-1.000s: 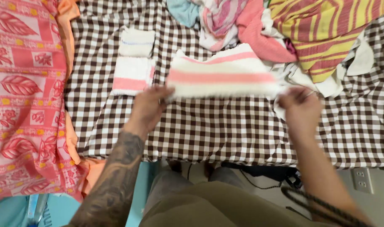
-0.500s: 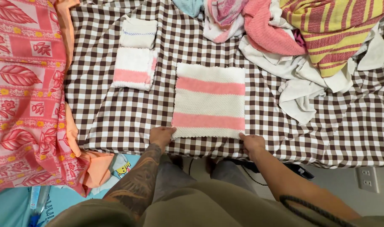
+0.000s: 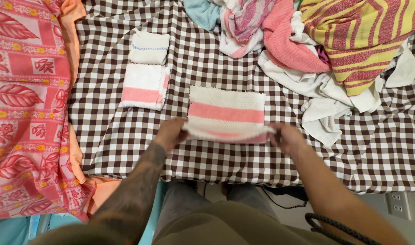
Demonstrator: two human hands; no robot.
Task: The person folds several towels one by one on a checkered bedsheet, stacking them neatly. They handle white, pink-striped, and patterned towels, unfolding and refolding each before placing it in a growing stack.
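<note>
Across the whole frame I see the checked cloth (image 3: 207, 154), brown and white, covering the work surface. At nine o'clock a pink leaf-print sheet (image 3: 26, 104) runs down the left edge. At one o'clock sits a heap of laundry (image 3: 325, 50), topped by a yellow and red striped cloth (image 3: 362, 31), with a pink towel (image 3: 289, 41) and crumpled white pieces beside it. At the centre lies the white towel with pink stripes (image 3: 226, 111), its far part flat on the checked cloth and its near edge lifted and curled over. My left hand (image 3: 170, 132) pinches the near left corner of that towel, fingers closed on the fabric. My right hand (image 3: 288, 137) does the same at the near right corner, closed tight on the edge. At eleven o'clock, well apart from my hands, rest two small folded cloths: a white one with a pink band (image 3: 143, 86), and just beyond it, touching or nearly so, a white one with a thin blue line (image 3: 149, 47).
</note>
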